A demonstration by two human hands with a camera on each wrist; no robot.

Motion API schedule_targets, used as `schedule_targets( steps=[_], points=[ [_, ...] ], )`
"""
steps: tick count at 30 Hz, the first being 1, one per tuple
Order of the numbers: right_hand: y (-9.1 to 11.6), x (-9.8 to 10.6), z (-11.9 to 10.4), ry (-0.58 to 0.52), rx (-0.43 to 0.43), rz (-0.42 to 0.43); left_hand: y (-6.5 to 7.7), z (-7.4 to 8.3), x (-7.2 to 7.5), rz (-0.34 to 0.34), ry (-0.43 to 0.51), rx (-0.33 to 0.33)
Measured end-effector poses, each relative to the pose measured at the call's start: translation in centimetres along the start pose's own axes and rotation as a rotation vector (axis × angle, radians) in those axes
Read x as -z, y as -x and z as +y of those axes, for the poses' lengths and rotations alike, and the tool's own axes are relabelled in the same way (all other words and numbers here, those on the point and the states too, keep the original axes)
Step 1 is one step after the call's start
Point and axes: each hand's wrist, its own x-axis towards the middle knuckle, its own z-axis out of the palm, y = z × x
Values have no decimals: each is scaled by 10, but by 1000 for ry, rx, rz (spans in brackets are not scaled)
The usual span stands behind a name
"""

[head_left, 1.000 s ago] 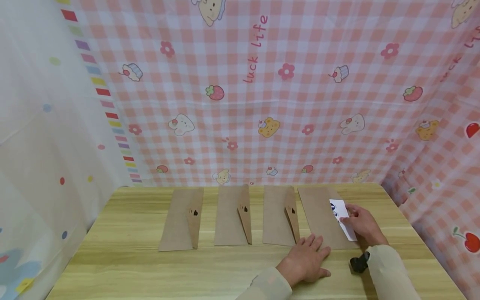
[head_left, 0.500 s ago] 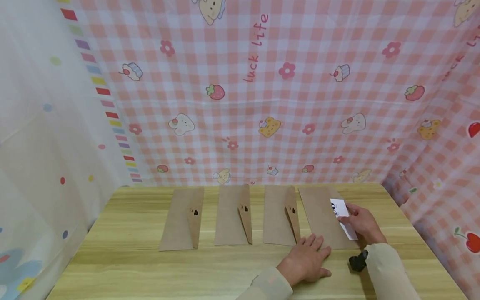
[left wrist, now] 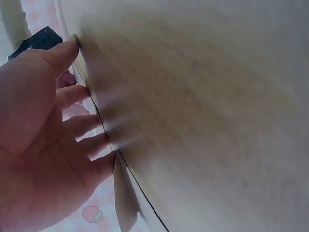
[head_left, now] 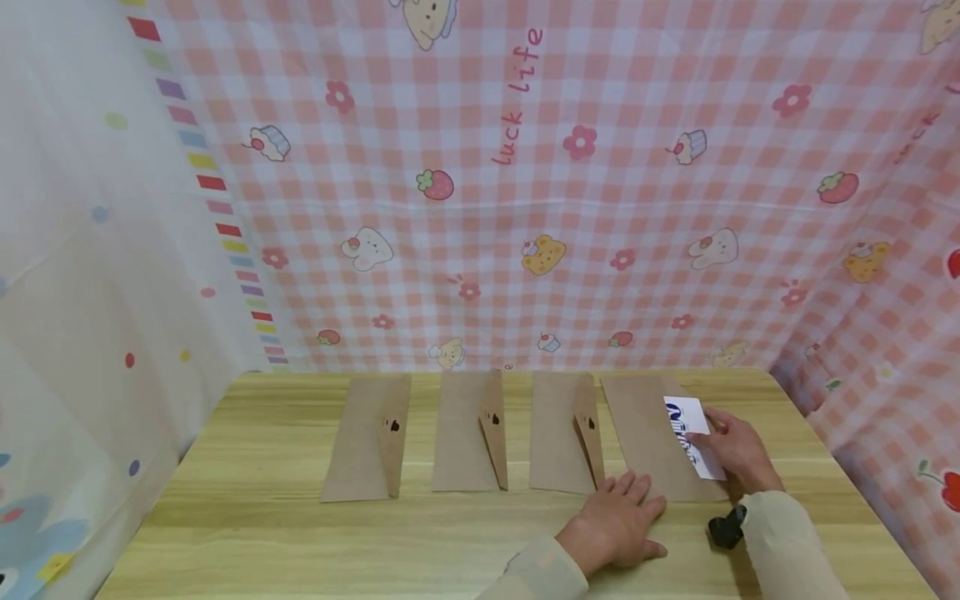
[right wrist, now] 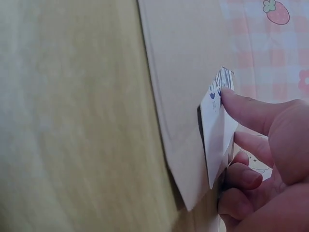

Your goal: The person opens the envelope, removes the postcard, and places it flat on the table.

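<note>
In the head view my right hand [head_left: 738, 446] pinches a white card [head_left: 708, 462] with blue print on its face. The card lies over the right side of a brown paper envelope [head_left: 641, 433], the rightmost on the table. Up close in the right wrist view, my thumb presses the printed face of the card [right wrist: 215, 133], tilted above the envelope [right wrist: 188, 72]. My left hand [head_left: 611, 521] rests palm down on the wood with fingers spread, its tips at the envelope's lower edge. Seen from the left wrist, the hand [left wrist: 43, 121] holds nothing.
Three more brown envelopes stand in a row to the left: the near one [head_left: 555, 433], the middle one [head_left: 457, 433] and the far one [head_left: 356, 442], with dark marks on their flaps. A black device [head_left: 726, 529] sits at my right wrist. A checked cloth [head_left: 480, 208] hangs behind the table.
The card has tilted in my right hand, so more of its blue print shows. My left hand has stayed in place. The whole head view has shifted slightly.
</note>
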Motion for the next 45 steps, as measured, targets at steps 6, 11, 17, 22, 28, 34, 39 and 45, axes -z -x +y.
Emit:
schedule_targets(
  steps=[6, 11, 17, 22, 28, 34, 39, 45],
  points=[
    [-1, 4, 4, -33, -39, 14, 0, 1, 2, -12, 7, -3],
    [-3, 5, 6, -37, -46, 16, -1, 1, 1, -16, 24, 1],
    [-4, 6, 5, -37, -39, 18, -1, -1, 0, -25, 37, 5],
    [-3, 6, 6, -35, -50, -2, -2, -1, -1, -29, 38, 1],
    [-6, 8, 8, -34, -55, -24, -1, -1, 0, -24, 23, 1],
    [-4, 11, 6, -28, -29, -26, 2, 0, 2, -15, 8, 8],
    [-3, 12, 8, -12, 12, -8, 3, 0, 3, 7, -24, 8],
    [-5, 11, 10, -2, 9, 18, 1, -4, 3, 21, -31, -10]
  ],
)
